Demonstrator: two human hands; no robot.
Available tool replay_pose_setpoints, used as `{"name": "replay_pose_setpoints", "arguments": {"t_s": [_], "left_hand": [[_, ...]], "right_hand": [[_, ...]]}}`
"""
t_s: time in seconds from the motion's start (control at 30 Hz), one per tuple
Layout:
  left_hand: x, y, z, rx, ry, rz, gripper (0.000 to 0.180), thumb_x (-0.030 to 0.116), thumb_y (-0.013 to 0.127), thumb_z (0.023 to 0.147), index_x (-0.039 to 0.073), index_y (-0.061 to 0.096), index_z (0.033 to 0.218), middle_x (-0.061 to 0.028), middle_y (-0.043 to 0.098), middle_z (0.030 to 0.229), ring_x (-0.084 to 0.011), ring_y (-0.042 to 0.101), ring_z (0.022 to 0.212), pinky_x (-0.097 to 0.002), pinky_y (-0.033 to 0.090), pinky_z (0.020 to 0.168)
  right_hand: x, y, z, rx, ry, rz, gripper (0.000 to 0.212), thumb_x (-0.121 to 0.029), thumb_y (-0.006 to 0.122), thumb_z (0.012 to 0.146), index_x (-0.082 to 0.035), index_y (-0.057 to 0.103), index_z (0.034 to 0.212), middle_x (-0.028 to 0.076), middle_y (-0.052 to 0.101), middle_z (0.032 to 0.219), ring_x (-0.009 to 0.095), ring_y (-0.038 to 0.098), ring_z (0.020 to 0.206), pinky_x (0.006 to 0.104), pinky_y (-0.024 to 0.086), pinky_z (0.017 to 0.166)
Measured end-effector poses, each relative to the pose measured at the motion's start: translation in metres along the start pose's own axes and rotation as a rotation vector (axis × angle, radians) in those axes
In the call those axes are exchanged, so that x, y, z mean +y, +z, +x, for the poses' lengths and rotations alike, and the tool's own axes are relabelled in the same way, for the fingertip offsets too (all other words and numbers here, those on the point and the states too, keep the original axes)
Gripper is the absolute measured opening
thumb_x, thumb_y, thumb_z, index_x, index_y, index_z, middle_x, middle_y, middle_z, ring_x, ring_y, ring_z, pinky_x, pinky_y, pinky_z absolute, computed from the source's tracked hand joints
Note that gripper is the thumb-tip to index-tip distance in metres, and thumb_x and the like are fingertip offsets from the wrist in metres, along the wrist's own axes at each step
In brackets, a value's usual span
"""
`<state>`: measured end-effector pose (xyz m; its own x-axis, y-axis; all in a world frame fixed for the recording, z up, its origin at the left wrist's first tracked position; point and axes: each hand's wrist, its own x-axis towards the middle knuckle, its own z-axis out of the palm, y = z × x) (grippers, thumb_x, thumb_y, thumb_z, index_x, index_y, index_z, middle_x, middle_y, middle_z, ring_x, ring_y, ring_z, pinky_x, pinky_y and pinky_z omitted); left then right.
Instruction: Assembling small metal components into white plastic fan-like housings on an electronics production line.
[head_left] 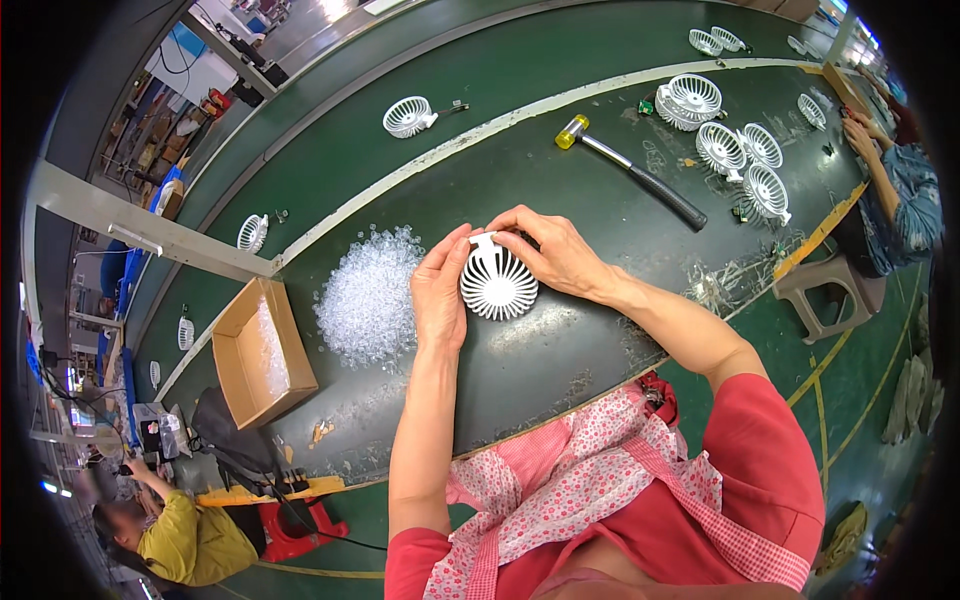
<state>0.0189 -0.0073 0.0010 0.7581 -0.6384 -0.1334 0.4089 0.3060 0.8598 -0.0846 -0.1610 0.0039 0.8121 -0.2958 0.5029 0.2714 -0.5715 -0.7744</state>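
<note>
Between both hands is a white round fan-guard-like part [500, 288] with radiating slats and a short neck at its far end. My left hand [440, 285] is closed along its left side, the fingertips at the neck. From the right, my right hand [555, 250] pinches the same neck with thumb and fingers. Whether a small piece sits under the fingertips I cannot make out. Just left of my left hand lies a heap of small clear plastic pieces [370, 298]. A hammer [640, 172] with a yellow head and black grip rests beyond my right hand.
An open cardboard box [262, 355] with more clear pieces stands at the left. Several white slatted parts [722, 148] lie at the right of the dark bench. A green conveyor belt [330, 165] beyond carries similar parts [408, 117]. Co-workers [190, 540] sit at both sides.
</note>
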Motion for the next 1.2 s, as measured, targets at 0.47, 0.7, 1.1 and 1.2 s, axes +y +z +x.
{"name": "replay_pose_setpoints", "arguments": {"t_s": [0.47, 0.7, 1.1, 1.2], "left_hand": [[0.002, 0.006, -0.004, 0.025, 0.213, 0.397, 0.018, 0.003, 0.072, 0.091, 0.0, 0.074, 0.108, -0.0077, 0.073, 0.104, -0.0102, 0.066, 0.093, -0.0239, 0.052, 0.084], [-0.004, 0.004, 0.0, -0.125, 0.096, 0.128, 0.021, 0.003, 0.069, 0.093, -0.002, 0.066, 0.113, -0.0073, 0.07, 0.105, -0.0115, 0.065, 0.095, -0.025, 0.053, 0.086], [-0.001, 0.012, -0.006, -0.079, 0.255, 0.353, 0.013, 0.004, 0.069, 0.094, -0.001, 0.071, 0.105, -0.0027, 0.07, 0.098, -0.008, 0.064, 0.089, -0.0224, 0.051, 0.081], [-0.002, 0.013, -0.006, -0.092, 0.283, 0.429, 0.012, 0.004, 0.069, 0.093, -0.001, 0.071, 0.105, -0.0012, 0.069, 0.096, -0.0077, 0.064, 0.088, -0.0218, 0.051, 0.081]], "right_hand": [[0.004, -0.004, 0.001, -0.016, -0.018, 0.013, 0.013, -0.008, 0.061, 0.097, 0.001, 0.063, 0.106, 0.015, 0.07, 0.096, 0.028, 0.07, 0.088, 0.0348, 0.054, 0.076], [0.009, -0.007, 0.004, -0.068, 0.096, 0.214, 0.016, -0.011, 0.063, 0.097, 0.002, 0.066, 0.107, 0.009, 0.068, 0.097, 0.016, 0.065, 0.089, 0.0304, 0.052, 0.08], [0.006, -0.014, 0.004, -0.092, 0.173, 0.335, 0.02, -0.016, 0.062, 0.099, 0.001, 0.066, 0.109, 0.006, 0.066, 0.098, 0.012, 0.062, 0.092, 0.0287, 0.051, 0.083], [0.015, -0.014, 0.004, -0.149, 0.253, 0.405, 0.019, -0.018, 0.061, 0.1, -0.002, 0.065, 0.11, 0.003, 0.067, 0.1, 0.009, 0.061, 0.093, 0.0274, 0.05, 0.084]]}}
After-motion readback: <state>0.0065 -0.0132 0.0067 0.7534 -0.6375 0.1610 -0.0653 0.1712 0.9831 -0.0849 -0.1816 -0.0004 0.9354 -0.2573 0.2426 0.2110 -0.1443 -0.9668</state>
